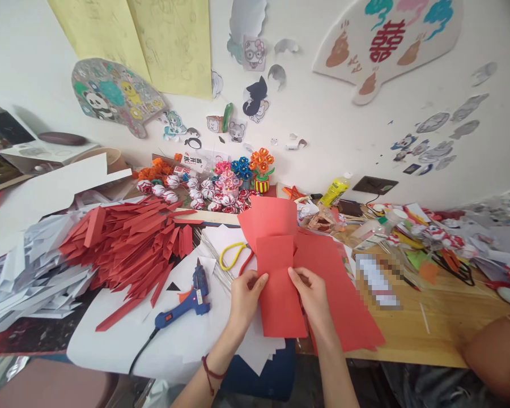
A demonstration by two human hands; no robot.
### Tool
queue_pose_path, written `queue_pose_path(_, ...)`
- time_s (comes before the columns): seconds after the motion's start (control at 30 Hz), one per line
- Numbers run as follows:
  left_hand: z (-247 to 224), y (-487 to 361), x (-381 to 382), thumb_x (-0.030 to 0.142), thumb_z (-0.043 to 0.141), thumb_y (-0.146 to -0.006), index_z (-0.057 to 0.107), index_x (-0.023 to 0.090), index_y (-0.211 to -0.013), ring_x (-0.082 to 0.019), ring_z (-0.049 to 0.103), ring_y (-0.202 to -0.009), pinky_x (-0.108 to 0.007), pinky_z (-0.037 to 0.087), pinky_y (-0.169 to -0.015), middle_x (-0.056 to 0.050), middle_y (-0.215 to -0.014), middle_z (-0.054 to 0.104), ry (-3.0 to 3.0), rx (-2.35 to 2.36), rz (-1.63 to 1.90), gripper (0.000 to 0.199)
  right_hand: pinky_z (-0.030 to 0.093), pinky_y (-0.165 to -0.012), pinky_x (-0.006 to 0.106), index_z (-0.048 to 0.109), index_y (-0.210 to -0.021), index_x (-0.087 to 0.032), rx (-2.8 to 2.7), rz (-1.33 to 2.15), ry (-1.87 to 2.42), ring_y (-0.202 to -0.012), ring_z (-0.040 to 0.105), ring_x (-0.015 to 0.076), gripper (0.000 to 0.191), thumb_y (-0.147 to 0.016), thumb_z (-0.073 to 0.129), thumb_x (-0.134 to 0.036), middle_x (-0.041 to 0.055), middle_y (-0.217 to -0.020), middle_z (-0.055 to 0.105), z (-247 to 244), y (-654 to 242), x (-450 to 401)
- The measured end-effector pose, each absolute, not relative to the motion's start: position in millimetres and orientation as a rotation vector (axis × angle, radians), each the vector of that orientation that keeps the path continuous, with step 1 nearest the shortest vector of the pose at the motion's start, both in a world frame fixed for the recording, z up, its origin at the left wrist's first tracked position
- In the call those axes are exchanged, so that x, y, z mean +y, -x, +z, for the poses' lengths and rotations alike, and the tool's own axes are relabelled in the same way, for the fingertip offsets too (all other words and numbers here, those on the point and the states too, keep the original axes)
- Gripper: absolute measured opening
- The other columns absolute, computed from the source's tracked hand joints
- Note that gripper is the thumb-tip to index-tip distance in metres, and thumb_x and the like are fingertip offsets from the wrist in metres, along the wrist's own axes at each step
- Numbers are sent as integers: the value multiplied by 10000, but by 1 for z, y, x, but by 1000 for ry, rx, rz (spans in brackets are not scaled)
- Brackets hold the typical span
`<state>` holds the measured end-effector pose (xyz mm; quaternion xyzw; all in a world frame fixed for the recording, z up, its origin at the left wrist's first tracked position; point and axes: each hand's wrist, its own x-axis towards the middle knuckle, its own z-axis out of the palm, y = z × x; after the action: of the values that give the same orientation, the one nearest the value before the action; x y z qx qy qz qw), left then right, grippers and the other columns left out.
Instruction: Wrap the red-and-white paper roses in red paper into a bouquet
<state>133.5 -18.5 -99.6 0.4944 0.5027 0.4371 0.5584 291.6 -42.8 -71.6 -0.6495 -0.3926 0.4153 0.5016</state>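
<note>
I see two bare hands busy with red paper at the bench [446, 334]. The left hand [245, 297] has its grip closed on one long side of a red paper [281, 309], thumb on the front. The right hand [311, 290] pinches the other long side the same way, so the paper is held between the two hands, right in the middle. More red paper [274, 214] shows above its top edge. Next to the right hand, big red sheets [338, 289] lie on the bench.

By the left hand there is a tool with yellow handles [232, 256], and a blue glue gun [199, 292] lies on white paper [106, 334] with its black cord hanging down. Past the glue gun is a big heap of folded red strips [127, 241], and just beside that is a heap of white strips [29, 266].

At the back, near the wall, I see red and white paper flowers [227, 199], a striped pot [262, 184] with orange flowers [262, 160] and a yellow bottle [335, 190]. A red string [208, 374] goes around the left wrist. Far over on the right is part of another person [499, 351].
</note>
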Motion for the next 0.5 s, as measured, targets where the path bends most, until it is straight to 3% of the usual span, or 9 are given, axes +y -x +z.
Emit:
queue_pose_path(0.27,-96,-144,-15,500,500,-893,466,180,-590,-108,340,-530,-245,235,-516,30,-535,436,-1288,1341,1025,442,384,-601,251,607,-661,-169,-918,1077,1495,-647,492,141,425,-767,703,-569,4,-674,574,-89,-306,-40)
queue_pose_path(0.5,-96,-147,-8,416,543,-882,625,165,-761,-166,580,-656,-250,377,-609,-38,-729,679,-1332,1270,989,291,419,-626,275,619,-705,-173,-932,781,1630,-664,549,162,416,-740,720,-576,13,-686,612,-97,-308,-39)
